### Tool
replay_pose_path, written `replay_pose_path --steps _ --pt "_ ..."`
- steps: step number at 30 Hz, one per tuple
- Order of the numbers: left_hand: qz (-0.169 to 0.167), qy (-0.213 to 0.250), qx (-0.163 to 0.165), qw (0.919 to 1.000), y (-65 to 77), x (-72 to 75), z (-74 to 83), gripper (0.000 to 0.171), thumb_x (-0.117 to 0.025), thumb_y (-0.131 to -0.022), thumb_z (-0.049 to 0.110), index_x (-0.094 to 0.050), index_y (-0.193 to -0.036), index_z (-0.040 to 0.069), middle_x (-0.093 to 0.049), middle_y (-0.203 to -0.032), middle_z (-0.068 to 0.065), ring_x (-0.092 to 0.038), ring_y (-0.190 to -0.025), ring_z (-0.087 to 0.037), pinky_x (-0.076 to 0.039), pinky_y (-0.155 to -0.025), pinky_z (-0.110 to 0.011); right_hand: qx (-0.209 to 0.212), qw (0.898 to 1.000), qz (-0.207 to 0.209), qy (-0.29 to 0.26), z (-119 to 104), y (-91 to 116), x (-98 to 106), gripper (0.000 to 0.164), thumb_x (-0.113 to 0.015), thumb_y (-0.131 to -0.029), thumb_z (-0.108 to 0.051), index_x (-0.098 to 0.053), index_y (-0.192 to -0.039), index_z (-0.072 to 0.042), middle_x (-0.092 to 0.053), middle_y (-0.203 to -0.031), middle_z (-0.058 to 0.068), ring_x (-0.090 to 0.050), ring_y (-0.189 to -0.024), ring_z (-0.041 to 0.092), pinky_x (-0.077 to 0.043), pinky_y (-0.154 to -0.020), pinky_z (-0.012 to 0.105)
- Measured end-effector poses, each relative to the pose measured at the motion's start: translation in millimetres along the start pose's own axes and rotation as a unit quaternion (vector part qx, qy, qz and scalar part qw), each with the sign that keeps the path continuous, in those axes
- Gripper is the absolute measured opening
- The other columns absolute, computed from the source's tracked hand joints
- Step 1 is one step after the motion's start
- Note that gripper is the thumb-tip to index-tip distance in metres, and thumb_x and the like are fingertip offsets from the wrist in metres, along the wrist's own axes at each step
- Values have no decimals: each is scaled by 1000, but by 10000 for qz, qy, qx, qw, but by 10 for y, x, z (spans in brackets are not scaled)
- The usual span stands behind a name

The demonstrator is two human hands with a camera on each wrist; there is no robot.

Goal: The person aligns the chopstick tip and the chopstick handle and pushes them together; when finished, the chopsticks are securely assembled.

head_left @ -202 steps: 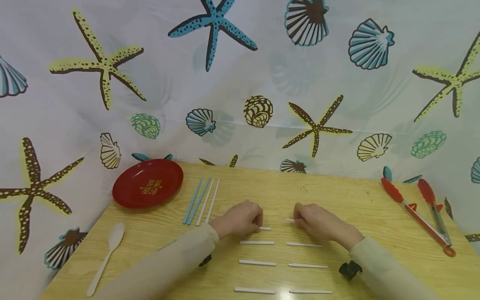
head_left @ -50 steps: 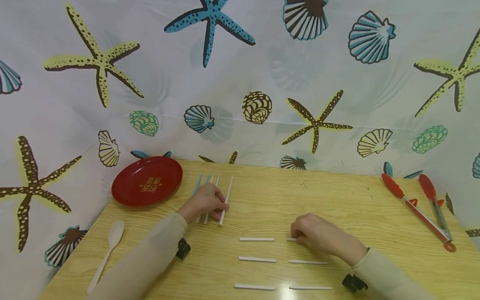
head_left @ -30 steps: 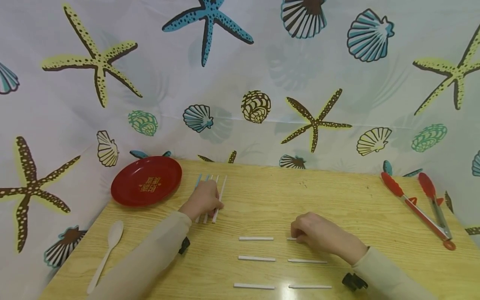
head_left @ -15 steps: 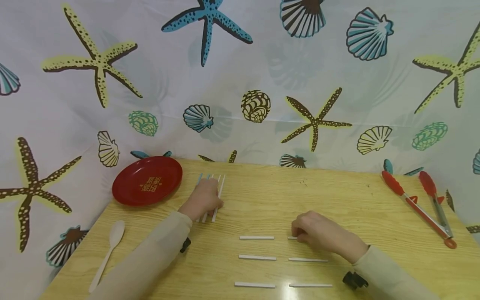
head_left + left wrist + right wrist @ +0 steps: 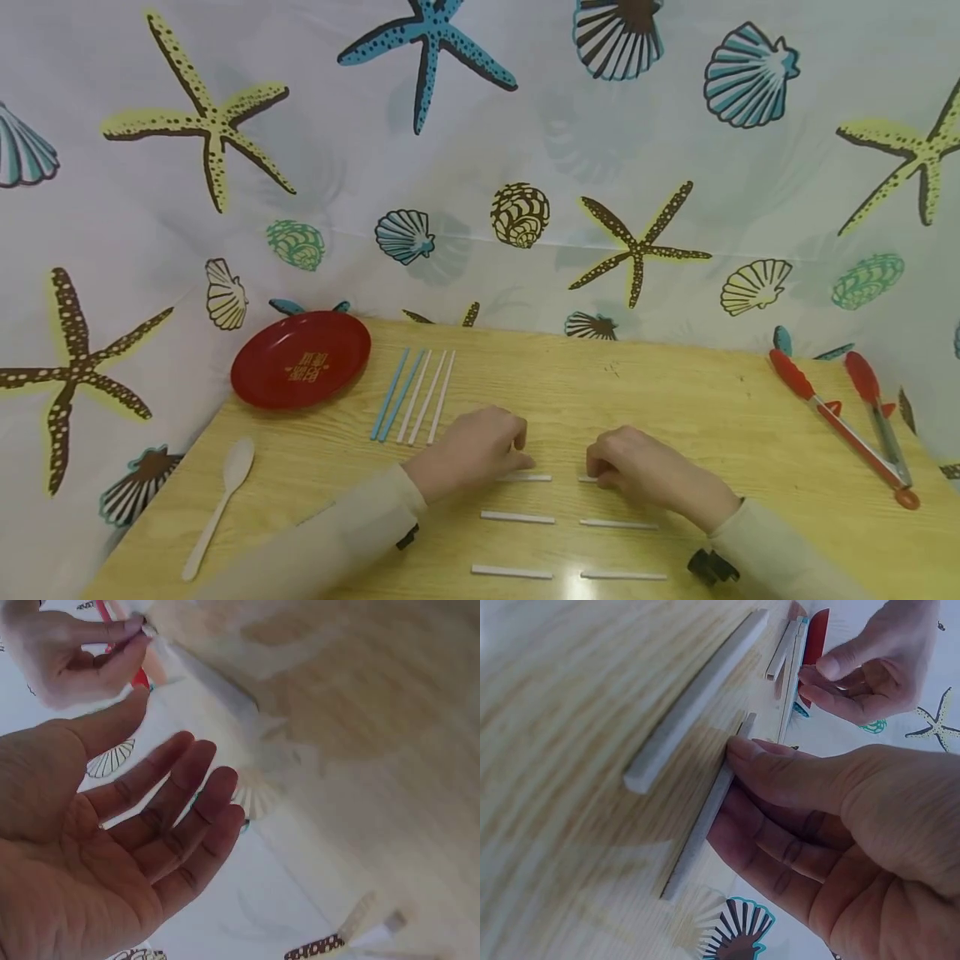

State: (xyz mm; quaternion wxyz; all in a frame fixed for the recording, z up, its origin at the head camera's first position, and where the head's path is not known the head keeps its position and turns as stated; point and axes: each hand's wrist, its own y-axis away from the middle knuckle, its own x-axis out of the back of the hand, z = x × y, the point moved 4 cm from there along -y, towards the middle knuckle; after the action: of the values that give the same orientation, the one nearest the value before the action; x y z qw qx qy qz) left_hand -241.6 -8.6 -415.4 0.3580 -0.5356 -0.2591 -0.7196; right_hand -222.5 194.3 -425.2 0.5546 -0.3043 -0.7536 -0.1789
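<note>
Short white chopstick pieces lie in two columns at the table's middle. My left hand [image 5: 474, 454] hovers over the farthest left-column piece [image 5: 534, 478], fingers spread and holding nothing, as the left wrist view shows of the palm and fingers [image 5: 176, 889]. Across from it, my right hand [image 5: 647, 471] pinches the farthest right-column piece [image 5: 685, 859] between thumb and fingers, close over the table. Most of that piece is hidden by the hand in the head view. Nearer lie more pieces, such as a left one [image 5: 517, 517] and a right one [image 5: 618, 524].
Two blue chopsticks [image 5: 390, 396] and three full-length white chopsticks [image 5: 442, 396] lie side by side near a red plate [image 5: 258, 367]. A white spoon [image 5: 217, 517] lies at the left, red-tipped tongs [image 5: 855, 440] at the right. A patterned cloth [image 5: 465, 150] hangs behind.
My left hand set a third white chopstick beside the others, let go, and moved right to the short pieces. My right hand took up a piece and has stayed put for the last seconds.
</note>
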Motion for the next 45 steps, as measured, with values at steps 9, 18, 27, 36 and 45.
replay_pose_path --steps 9,18,27,36,45 --pt "-391 -183 -704 9966 -7 -219 142 27 -82 -82 35 -67 -87 13 -56 -76 9 -49 -69 -5 -44 -60 -21 -12 9999 81 -120 -9 29 -17 20 -78 -80 2 -66 -77 -14 -62 -77 -9 -54 -70 4 -50 -64 25" --pt "-318 -193 -625 9974 -10 -243 160 14 -78 -87 18 -66 -80 16 -59 -77 9 -53 -70 -4 -47 -59 -20 170 9997 166 60 -25 13 1 22 -79 -78 4 -65 -76 -13 -61 -76 -8 -54 -69 4 -50 -63 25" --pt "-210 -505 -609 9966 14 -239 147 16 -75 -90 16 -62 -82 16 -54 -77 8 -51 -70 -5 -45 -58 -19 105 9998 111 88 -20 -2 -6 21 -78 -80 4 -65 -77 -13 -61 -77 -7 -54 -70 4 -50 -63 25" --pt "-20 -491 -596 9970 -5 -185 113 10 -68 -95 14 -59 -91 13 -59 -76 4 -53 -64 -6 -46 -53 -19 39 9994 269 206 -23 23 -20 20 -71 -86 5 -60 -85 -12 -58 -80 -6 -53 -71 6 -50 -63 27" --pt "216 -277 -480 9982 -30 -114 110 13 -76 -88 10 -75 -101 10 -72 -94 1 -66 -83 -9 -54 -67 -23 -94 9993 322 178 13 45 61 12 -67 -93 0 -59 -99 -8 -65 -81 1 -59 -70 9 -52 -63 29"
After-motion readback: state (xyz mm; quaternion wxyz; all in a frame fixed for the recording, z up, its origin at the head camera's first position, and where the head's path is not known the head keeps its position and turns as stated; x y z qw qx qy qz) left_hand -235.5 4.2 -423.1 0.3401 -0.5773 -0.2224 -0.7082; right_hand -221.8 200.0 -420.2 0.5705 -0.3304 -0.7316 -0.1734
